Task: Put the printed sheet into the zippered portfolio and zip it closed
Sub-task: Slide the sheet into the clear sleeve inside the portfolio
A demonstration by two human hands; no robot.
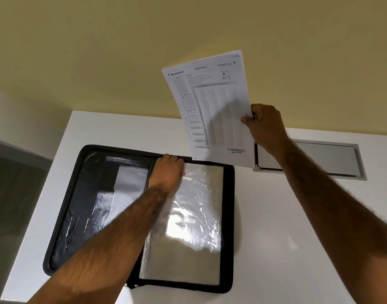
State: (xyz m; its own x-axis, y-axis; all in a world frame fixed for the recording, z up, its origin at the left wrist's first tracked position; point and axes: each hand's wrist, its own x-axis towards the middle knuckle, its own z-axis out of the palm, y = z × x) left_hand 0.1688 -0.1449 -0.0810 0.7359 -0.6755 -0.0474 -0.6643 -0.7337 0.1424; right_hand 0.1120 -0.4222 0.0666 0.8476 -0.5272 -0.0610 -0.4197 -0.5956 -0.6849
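Observation:
A black zippered portfolio (63,216) lies open flat on the white table (286,238). Clear plastic sleeves (192,216) fill its right half. My left hand (167,174) rests at the top edge of the sleeves near the spine, fingers curled on the top sleeve's edge. My right hand (266,126) holds the printed sheet (212,106) upright by its right edge, above the portfolio's far right corner. The sheet's bottom edge hangs just over the portfolio's far rim.
A grey recessed panel (333,159) is set into the table behind my right forearm. A yellow wall rises behind the table. The table's left edge drops to a dark floor at the left.

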